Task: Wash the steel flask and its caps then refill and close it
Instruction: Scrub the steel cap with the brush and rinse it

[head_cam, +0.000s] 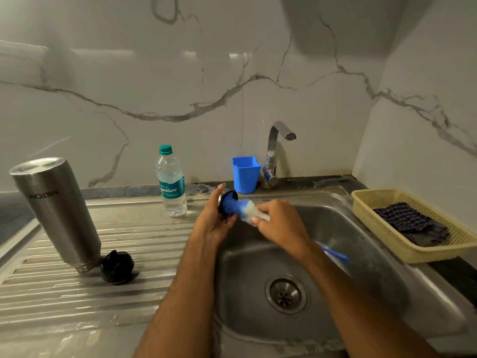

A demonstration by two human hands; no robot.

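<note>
From the head camera, the left hand [216, 223] gripped a dark cap [228, 202] above the sink's [361, 267] far left edge. The right hand [280, 224] clutched a bottle brush [244, 208], whose bristles pushed leftward into the cap and whose handle trailed to the near right. The steel flask [55, 210] stood upside down on the draining board [77, 293], well to the left and nearer the left hand, with another black cap [117, 267] just beside it. A water bottle [171, 182] stood farther back. At the far right, a basket [387, 244] held a cloth [410, 223].

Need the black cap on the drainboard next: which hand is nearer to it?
Left. The left hand holds a cap over the sink's left edge, up and right of the black cap. The right hand, gripping the brush, is farther right.
</note>
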